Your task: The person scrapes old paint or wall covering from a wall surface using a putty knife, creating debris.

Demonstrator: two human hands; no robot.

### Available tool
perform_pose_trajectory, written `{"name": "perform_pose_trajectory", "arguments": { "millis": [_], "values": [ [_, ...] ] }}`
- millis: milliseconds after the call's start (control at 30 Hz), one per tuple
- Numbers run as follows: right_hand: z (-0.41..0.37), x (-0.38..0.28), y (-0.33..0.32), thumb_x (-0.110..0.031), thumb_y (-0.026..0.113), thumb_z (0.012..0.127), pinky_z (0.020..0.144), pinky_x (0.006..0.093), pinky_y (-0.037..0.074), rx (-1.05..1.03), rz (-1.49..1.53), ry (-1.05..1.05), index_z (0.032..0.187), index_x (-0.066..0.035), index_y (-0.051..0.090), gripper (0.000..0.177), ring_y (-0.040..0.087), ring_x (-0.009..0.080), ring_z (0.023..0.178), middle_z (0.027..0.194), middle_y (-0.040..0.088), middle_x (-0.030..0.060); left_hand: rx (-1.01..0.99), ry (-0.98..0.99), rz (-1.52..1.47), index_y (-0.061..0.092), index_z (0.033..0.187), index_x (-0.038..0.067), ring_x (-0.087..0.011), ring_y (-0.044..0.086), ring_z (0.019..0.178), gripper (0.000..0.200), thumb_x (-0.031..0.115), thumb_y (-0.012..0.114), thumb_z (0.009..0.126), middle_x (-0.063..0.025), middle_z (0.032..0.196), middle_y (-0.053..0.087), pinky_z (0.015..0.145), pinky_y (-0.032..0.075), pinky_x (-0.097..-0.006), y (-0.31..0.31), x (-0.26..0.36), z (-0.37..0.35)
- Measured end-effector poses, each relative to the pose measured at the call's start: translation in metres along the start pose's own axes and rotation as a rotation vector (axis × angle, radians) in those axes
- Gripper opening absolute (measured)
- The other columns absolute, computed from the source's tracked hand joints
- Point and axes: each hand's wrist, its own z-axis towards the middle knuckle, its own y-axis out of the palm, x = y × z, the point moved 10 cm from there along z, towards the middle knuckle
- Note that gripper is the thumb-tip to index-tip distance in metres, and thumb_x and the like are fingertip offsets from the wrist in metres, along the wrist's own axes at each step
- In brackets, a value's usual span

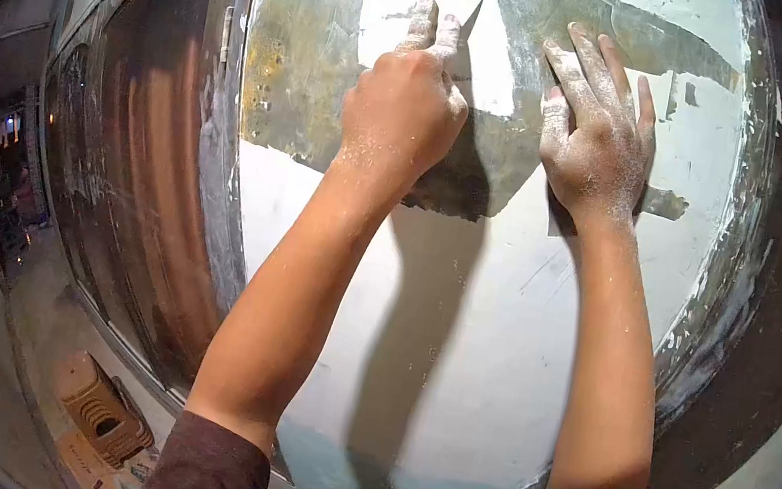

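While your left hand curls its fingers around a pale scraper, pressing it flush on the wall at twelve o'clock, your right hand lies open-fingered at one o'clock, steadying you.

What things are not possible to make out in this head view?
Head view: whether the left hand grips anything is hidden by its knuckles.
Palm of the right hand: hidden, pressed to the wall.
Wall top: cut off by the upper edge.
Far room, left: too dark and small.
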Motion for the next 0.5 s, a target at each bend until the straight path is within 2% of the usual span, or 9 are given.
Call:
{"name": "perform_pose_trajectory", "arguments": {
  "millis": [33, 67, 100, 167, 200, 233, 300, 400, 500],
  "values": [
    [0.0, -0.001, -0.003, -0.021, 0.056, 0.095, 0.126, 0.0487, 0.025, 0.024, 0.018, 0.001, 0.135, -0.029, 0.069, 0.043, 0.046, 0.0184, 0.147, 0.152, 0.058, -0.0042, -0.009, 0.009, 0.029, 0.063, 0.14, 0.006, -0.0447, 0.069, 0.109, 0.055, 0.009, 0.055, 0.086, -0.0269, 0.139, 0.061, 0.098, 0.056, -0.0481, 0.002, 0.0, 0.0],
    [0.001, -0.001, -0.002, -0.02, 0.056, 0.094, 0.125, 0.0493, 0.025, 0.029, 0.004, -0.007, 0.136, -0.029, 0.069, 0.044, 0.046, 0.0185, 0.146, 0.152, 0.058, -0.0043, 0.004, -0.016, 0.045, 0.07, 0.132, 0.007, -0.0443, 0.07, 0.108, 0.049, 0.011, 0.056, 0.085, -0.0252, 0.129, 0.068, 0.098, 0.056, -0.0491, 0.005, -0.005, 0.01],
    [0.001, -0.001, -0.003, -0.02, 0.056, 0.094, 0.125, 0.0493, 0.025, 0.03, 0.006, -0.008, 0.136, -0.029, 0.069, 0.044, 0.046, 0.0185, 0.146, 0.152, 0.058, -0.0043, 0.005, -0.017, 0.046, 0.07, 0.132, 0.007, -0.0443, 0.07, 0.108, 0.049, 0.011, 0.056, 0.085, -0.0252, 0.129, 0.068, 0.098, 0.056, -0.0491, 0.001, 0.0, 0.018],
    [0.001, 0.0, 0.002, -0.024, 0.054, 0.1, 0.127, 0.0501, 0.023, -0.043, -0.014, -0.007, 0.142, -0.028, 0.065, 0.043, 0.04, 0.0193, 0.152, 0.159, 0.051, -0.0044, -0.03, -0.097, -0.005, 0.075, 0.12, 0.007, -0.0449, 0.07, 0.106, 0.039, 0.013, 0.058, 0.085, -0.0247, 0.117, 0.072, 0.095, 0.056, -0.0511, -0.01, 0.005, 0.031],
    [0.0, 0.001, 0.0, -0.025, 0.054, 0.1, 0.127, 0.05, 0.023, -0.038, 0.002, 0.014, 0.141, -0.029, 0.065, 0.043, 0.04, 0.0191, 0.152, 0.159, 0.051, -0.005, 0.035, -0.061, 0.022, 0.077, 0.11, 0.007, -0.0453, 0.071, 0.101, 0.031, 0.017, 0.062, 0.084, -0.0244, 0.105, 0.074, 0.09, 0.058, -0.0515, -0.012, 0.006, 0.033],
    [0.0, 0.001, 0.002, -0.024, 0.054, 0.099, 0.127, 0.0501, 0.023, -0.047, -0.02, 0.008, 0.141, -0.029, 0.065, 0.044, 0.04, 0.0188, 0.152, 0.159, 0.051, -0.0052, 0.095, 0.014, -0.013, 0.077, 0.104, 0.003, -0.0446, 0.072, 0.101, 0.029, 0.017, 0.062, 0.084, -0.0276, 0.105, 0.073, 0.089, 0.058, -0.0518, -0.013, 0.009, 0.032],
    [0.0, 0.0, 0.001, -0.023, 0.054, 0.098, 0.127, 0.0496, 0.023, -0.05, -0.02, 0.017, 0.141, -0.029, 0.065, 0.044, 0.04, 0.0185, 0.151, 0.159, 0.051, -0.0054, -0.013, 0.049, 0.06, 0.076, 0.104, 0.002, -0.0454, 0.072, 0.098, 0.028, 0.017, 0.061, 0.086, -0.0283, 0.103, 0.073, 0.086, 0.059, -0.052, -0.002, 0.002, 0.02],
    [0.001, 0.0, 0.001, -0.023, 0.055, 0.097, 0.128, 0.0482, 0.024, -0.049, -0.016, 0.014, 0.14, -0.029, 0.066, 0.045, 0.041, 0.0181, 0.151, 0.159, 0.052, -0.0051, -0.009, -0.018, 0.013, 0.075, 0.103, 0.0, -0.0476, 0.073, 0.093, 0.028, 0.02, 0.064, 0.086, -0.029, 0.1, 0.073, 0.085, 0.059, -0.0539, 0.001, -0.006, 0.001],
    [0.0, 0.001, 0.003, -0.023, 0.055, 0.097, 0.127, 0.0488, 0.023, -0.04, -0.012, 0.011, 0.14, -0.028, 0.066, 0.045, 0.041, 0.0184, 0.151, 0.159, 0.052, -0.0046, 0.038, 0.043, 0.016, 0.075, 0.102, 0.001, -0.047, 0.073, 0.093, 0.027, 0.02, 0.064, 0.087, -0.0285, 0.101, 0.073, 0.086, 0.059, -0.0541, 0.003, -0.002, 0.016]
  ]
}}
